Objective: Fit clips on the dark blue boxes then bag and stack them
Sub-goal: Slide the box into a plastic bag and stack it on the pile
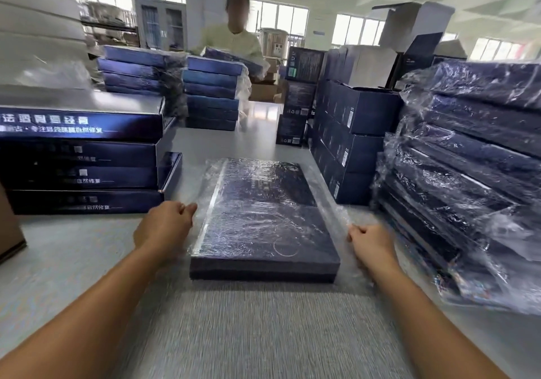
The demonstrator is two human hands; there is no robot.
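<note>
Now the box [265, 226] lies flat mid-table, near end poking out of the bag [336, 214]. Left hand [164, 229] and right hand [371, 245] pinch the film at either side with curled fingers, likely to draw it down evenly.

The near strip of the bench [263, 334] lies open, wide enough for both forearms. Ahead, a dark blue box [263, 217] in its clear bag [336, 217] fills the middle lane. Left, a stack of unbagged boxes [82, 159] walls the side — a narrow gap of bare bench runs between it and the box. Right, bagged boxes [468, 173] and upright cartons [351, 144] crowd close. Beyond the box, a channel leads to further stacks [212, 94].
</note>
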